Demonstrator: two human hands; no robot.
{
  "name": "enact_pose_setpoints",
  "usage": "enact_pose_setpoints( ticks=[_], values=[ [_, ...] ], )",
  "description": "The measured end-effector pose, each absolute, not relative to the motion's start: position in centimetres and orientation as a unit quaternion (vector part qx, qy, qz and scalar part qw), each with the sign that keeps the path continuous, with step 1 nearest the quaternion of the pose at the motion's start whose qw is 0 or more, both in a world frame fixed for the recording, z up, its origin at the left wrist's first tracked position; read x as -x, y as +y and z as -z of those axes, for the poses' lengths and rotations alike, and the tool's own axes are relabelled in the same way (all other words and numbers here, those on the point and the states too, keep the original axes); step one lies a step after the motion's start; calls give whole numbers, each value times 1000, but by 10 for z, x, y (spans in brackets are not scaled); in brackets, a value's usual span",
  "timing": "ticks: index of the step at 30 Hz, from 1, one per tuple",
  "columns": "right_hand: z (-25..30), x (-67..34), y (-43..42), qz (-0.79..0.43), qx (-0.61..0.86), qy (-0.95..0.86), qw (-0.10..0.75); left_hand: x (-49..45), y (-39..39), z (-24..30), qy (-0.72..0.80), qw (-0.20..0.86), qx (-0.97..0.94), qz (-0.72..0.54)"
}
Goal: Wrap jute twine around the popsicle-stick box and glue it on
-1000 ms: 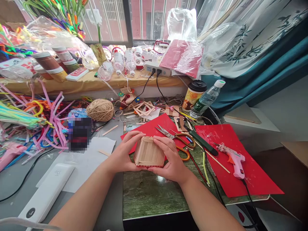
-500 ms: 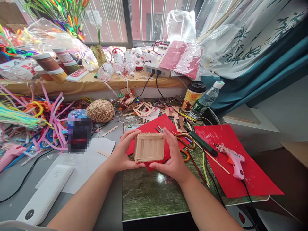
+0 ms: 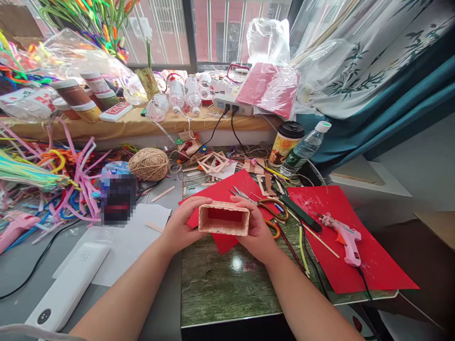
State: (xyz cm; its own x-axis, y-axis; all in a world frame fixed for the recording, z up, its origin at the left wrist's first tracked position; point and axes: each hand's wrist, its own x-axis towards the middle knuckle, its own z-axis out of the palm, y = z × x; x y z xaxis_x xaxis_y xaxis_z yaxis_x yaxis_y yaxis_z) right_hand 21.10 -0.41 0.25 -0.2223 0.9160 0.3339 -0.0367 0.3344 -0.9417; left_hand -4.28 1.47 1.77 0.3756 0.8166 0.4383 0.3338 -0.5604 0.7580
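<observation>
A small open box of ice-lolly sticks (image 3: 223, 226) is held between both my hands, its opening turned up and towards me so the red paper shows through it. My left hand (image 3: 183, 227) grips its left end, fingers closed round it. My right hand (image 3: 258, 232) grips the right end the same way. The box hovers over a red paper sheet (image 3: 231, 189) on the green table (image 3: 220, 289). Scissors (image 3: 261, 203) lie just beyond my right hand.
A pink glue gun (image 3: 346, 239) rests on another red sheet (image 3: 341, 265) at right. Cup (image 3: 286, 142) and water bottle (image 3: 304, 149) stand behind. A twine ball (image 3: 148, 163), pipe cleaners (image 3: 53, 180) and a white device (image 3: 67, 286) fill the left side.
I have turned the stick box in my hands: its slatted side faced me before, and now its open side faces up. It also sits slightly lower.
</observation>
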Motion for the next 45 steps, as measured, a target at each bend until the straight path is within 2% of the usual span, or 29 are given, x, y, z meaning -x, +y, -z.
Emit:
enact_pose_setpoints(
  ticks=[3, 7, 16, 23, 27, 32, 39, 42, 45],
  values=[
    [-3, -212, -4, -419, 359, -657, 514, 43, 17, -19, 348, 234, -796, -436],
    [-4, -211, -4, -399, 356, -672, 512, 39, 17, -21, 306, 231, -808, -447],
    [-7, -207, -4, -422, 343, -651, 529, 36, 17, -18, 308, 259, -795, -454],
    [-6, -205, -5, -466, 374, -598, 534, 32, 15, -20, 315, 218, -801, -459],
    [-6, -204, -4, -491, 380, -563, 545, 34, 13, -22, 312, 204, -827, -421],
    [1, -205, 5, -517, 404, -465, 594, 33, 9, -19, 319, 253, -851, -330],
    [5, -203, 7, -640, 392, -408, 520, 24, 2, -16, 341, 324, -808, -354],
    [5, -201, 6, -654, 388, -413, 501, 24, -1, -15, 363, 361, -798, -317],
    [7, -202, 7, -640, 396, -434, 495, 26, -2, -13, 386, 347, -808, -278]
  ],
)
